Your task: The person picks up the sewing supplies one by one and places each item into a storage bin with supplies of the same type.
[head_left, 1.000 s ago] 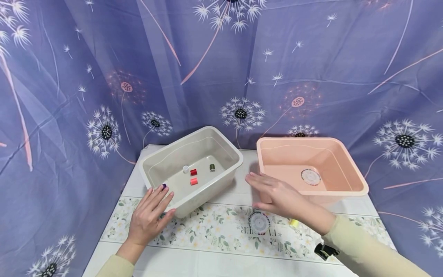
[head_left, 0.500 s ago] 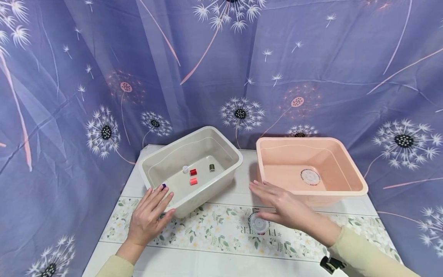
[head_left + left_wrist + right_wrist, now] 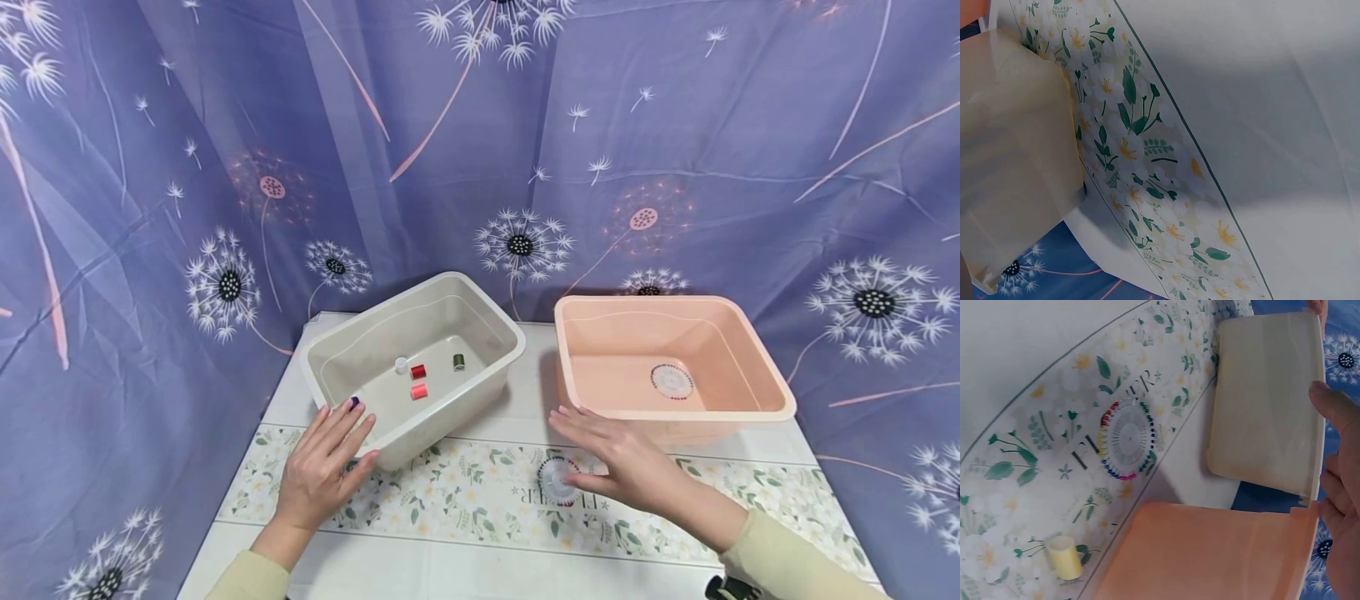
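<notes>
My left hand (image 3: pixel 321 471) lies with straight fingers over the near left rim of the grey bin (image 3: pixel 431 429). A small purple thing (image 3: pixel 355 402), partly hidden, shows at its fingertips. Inside that bin are a white spool (image 3: pixel 401 365), a red thread spool (image 3: pixel 417 372), a coral thread spool (image 3: pixel 418 391) and an olive thread spool (image 3: pixel 459 362). My right hand (image 3: pixel 633 458), fingers extended and holding nothing, hovers in front of the peach bin (image 3: pixel 678 416). Its thumb overlaps a round wheel of pearl-headed pins (image 3: pixel 557 482). A yellow thread spool (image 3: pixel 1064 557) lies nearby, hidden in the head view.
Another pin wheel (image 3: pixel 672 382) lies inside the peach bin. Both bins stand at the back of the table, covered by a white cloth (image 3: pixel 420 571) with a floral band. A purple dandelion curtain (image 3: pixel 450 208) hangs close behind them.
My right hand has drawn back toward me and slightly right, its thumb now over the pin wheel. The yellow spool has passed out of sight behind it. My left hand stays put.
</notes>
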A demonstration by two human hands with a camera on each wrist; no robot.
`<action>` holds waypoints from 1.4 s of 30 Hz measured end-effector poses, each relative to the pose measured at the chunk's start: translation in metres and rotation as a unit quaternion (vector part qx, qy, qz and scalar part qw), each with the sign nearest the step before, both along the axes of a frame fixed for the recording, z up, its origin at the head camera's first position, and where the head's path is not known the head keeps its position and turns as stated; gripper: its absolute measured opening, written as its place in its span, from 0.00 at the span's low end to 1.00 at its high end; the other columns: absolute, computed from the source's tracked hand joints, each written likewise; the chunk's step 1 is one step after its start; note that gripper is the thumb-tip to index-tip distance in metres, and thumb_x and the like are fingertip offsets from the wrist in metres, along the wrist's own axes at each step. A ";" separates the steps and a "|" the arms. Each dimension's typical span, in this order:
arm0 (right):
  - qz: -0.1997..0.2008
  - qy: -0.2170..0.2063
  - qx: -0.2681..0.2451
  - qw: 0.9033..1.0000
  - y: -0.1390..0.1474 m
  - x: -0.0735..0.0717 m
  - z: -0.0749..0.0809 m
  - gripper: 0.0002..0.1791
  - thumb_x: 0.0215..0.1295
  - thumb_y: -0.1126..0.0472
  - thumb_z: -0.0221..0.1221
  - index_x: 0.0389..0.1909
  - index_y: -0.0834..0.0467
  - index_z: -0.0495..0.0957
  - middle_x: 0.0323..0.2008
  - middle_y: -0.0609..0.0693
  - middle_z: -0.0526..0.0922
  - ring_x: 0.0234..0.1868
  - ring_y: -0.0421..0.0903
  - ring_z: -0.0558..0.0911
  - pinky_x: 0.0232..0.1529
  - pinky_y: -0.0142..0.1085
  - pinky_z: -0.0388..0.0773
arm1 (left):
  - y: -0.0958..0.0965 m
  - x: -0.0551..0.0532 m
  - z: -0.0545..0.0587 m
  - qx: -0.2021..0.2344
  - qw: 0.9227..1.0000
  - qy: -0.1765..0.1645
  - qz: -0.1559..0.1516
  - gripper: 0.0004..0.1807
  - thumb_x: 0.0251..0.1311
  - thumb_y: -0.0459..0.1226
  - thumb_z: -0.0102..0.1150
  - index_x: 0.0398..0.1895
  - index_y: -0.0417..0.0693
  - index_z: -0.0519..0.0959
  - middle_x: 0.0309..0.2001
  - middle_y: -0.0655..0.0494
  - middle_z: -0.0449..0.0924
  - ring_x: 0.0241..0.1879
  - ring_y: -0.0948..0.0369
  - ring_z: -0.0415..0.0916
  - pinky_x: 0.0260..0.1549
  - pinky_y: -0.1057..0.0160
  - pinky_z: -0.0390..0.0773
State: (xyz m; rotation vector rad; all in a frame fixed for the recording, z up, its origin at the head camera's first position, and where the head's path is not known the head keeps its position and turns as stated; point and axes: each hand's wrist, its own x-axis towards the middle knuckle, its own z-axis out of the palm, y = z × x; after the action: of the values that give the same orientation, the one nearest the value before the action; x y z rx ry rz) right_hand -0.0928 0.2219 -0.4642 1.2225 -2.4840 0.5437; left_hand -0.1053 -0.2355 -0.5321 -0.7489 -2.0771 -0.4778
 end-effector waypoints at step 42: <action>-0.063 -0.022 -0.017 0.998 0.051 0.036 -0.041 0.41 0.68 0.33 0.67 0.70 0.60 0.80 0.67 0.58 0.83 0.69 0.52 0.80 0.79 0.20 0.50 | 0.001 0.000 0.000 0.003 1.000 -0.005 -0.003 0.31 0.80 0.59 0.51 0.57 0.44 0.89 0.58 0.42 0.88 0.62 0.43 0.83 0.77 0.47 0.71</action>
State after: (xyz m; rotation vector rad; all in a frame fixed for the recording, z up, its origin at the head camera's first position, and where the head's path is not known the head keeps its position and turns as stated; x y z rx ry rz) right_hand -0.0566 0.2731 -0.5056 1.0442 -2.5558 0.5833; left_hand -0.1053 -0.2349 -0.5322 -0.7511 -2.0828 -0.4922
